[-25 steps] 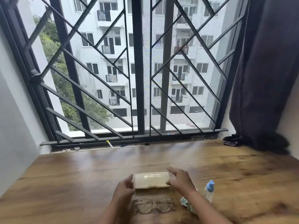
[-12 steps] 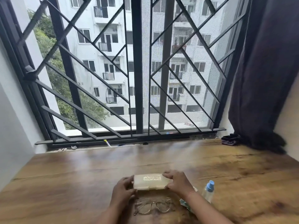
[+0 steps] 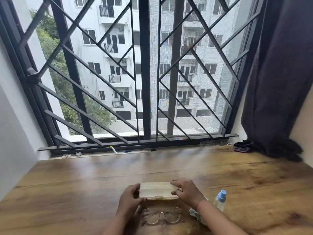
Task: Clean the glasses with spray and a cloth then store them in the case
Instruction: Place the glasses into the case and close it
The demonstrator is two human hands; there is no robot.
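Both hands on the case [image 3: 158, 191], one at each end. Left hand [image 3: 129, 200] cups the left end, fingers curled round the edge, thumb along the front lower corner. Right hand [image 3: 185, 190] lies over the right end, fingers spread flat on the top, thumb pressed at the front edge. Both grips closed on the case, neither clenched tight.

Case: cream, rectangular, long axis running left to right, parallel to the window. Lid looks shut; a small tab sits at the middle of the front edge, facing the person. Whether the case rests on the table [image 3: 84, 192] or is lifted just clear of it, cannot tell.

Glasses [image 3: 161, 216] lie on the table just in front of the case, nearer the person, between the two forearms. Thin pale frame, long axis also left to right, lenses roughly flat to the wood. Apart from the case, untouched by either hand.

Right of the right wrist: a crumpled cloth [image 3: 194, 215], partly hidden under the forearm. Just beyond it a clear spray bottle [image 3: 220, 200] with blue cap, upright.

Far edge: barred window [image 3: 145, 73]. Dark curtain [image 3: 277, 73] hangs at right.
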